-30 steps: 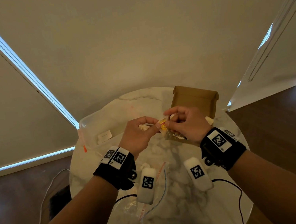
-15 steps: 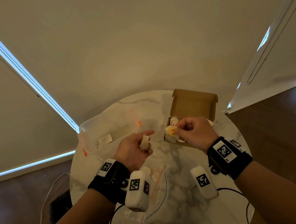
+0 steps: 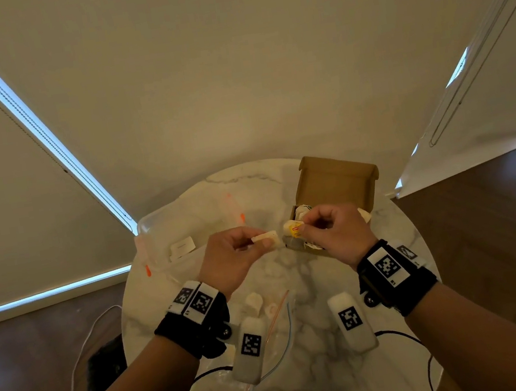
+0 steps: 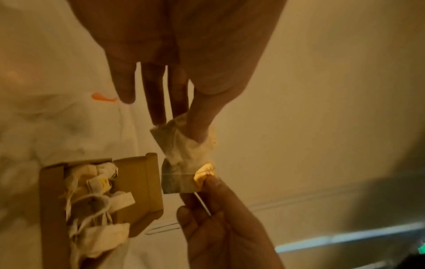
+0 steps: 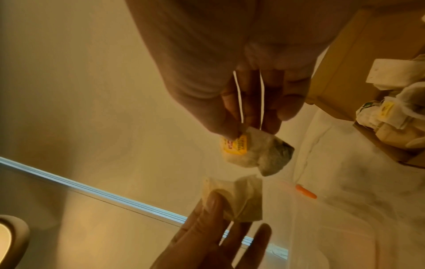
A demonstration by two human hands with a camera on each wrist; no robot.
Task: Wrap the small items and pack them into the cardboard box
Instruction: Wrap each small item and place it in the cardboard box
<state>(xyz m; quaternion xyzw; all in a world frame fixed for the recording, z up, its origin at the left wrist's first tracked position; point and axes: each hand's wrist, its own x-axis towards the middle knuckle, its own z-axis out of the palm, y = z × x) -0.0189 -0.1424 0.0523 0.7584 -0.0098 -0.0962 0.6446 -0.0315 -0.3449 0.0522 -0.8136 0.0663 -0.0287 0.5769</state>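
Papery tea bag between right fingers

Glossy marble table, matt cardboard box

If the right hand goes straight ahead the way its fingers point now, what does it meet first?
Probably the folded tea bag pinched by the left hand; the right hand, pinching its own tagged tea bag, points at it, though depth is unclear.

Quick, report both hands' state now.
Left hand: pinching a pale tea bag.
Right hand: pinching a yellow-tagged tea bag.
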